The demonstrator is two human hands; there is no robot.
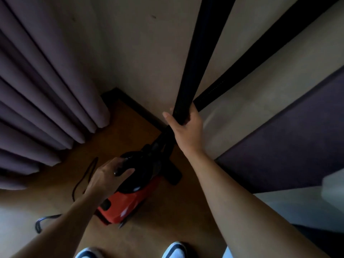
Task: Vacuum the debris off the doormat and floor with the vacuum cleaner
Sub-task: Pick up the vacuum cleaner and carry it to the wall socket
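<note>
The right grip (186,125) clasps the upright wand (195,62), axis twelve-to-six, while the left grip (109,174), at eight o'clock, curls round the vacuum (126,202) handle.

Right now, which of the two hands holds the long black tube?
The right hand, raised beside the wall, fingers curled round the tube; the left hand is lower, on the red vacuum cleaner.
</note>
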